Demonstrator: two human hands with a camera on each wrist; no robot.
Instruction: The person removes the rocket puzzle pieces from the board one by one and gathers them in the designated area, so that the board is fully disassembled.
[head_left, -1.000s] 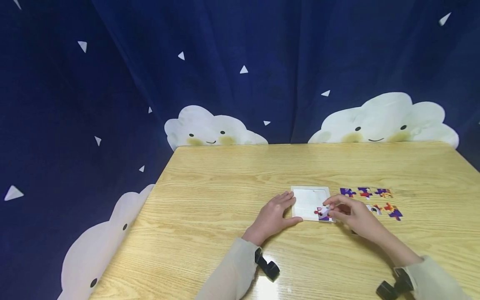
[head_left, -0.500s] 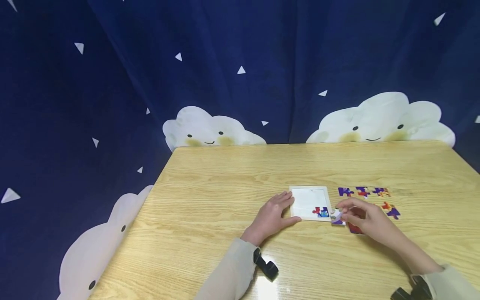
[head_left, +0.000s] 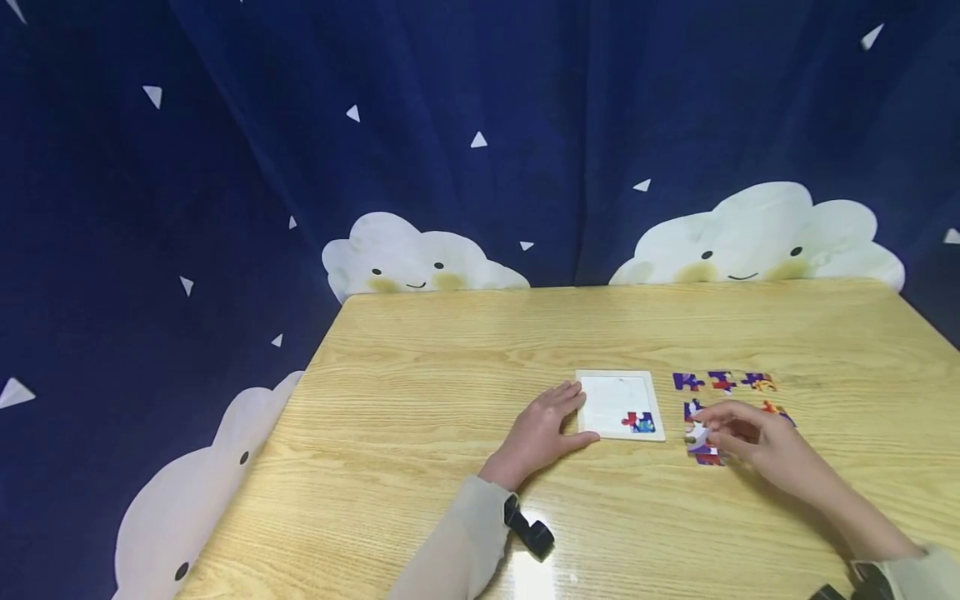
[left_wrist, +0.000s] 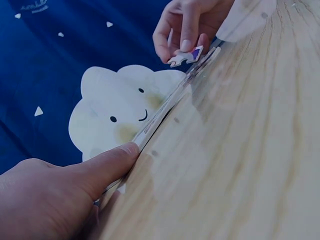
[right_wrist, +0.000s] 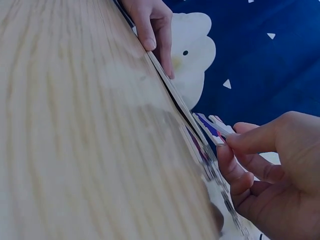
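Note:
In the head view, my left hand (head_left: 538,433) rests at the left side of a white puzzle tray (head_left: 615,437), fingers and thumb extended against its border. A joined red-and-blue bit of jigsaw (head_left: 639,422) lies in the tray's lower right corner. My right hand (head_left: 772,446), to the right of the tray, pinches a white-and-purple puzzle piece (head_left: 697,440) between thumb and fingers. From the left wrist this puzzle piece (left_wrist: 185,57) appears tilted and raised off the table. Loose pieces beneath the right hand are partly hidden.
A row of loose puzzle pieces (head_left: 722,382) lies right of the tray. An orange piece (head_left: 780,412) shows behind the right hand, and a red one (head_left: 708,459) just below the held piece. A dark blue curtain (head_left: 450,125) hangs behind the wooden table (head_left: 450,358).
My right hand has carried the white-and-purple puzzle piece from the tray's lower right corner out to the right, over the loose pieces. The left hand has stayed at the tray.

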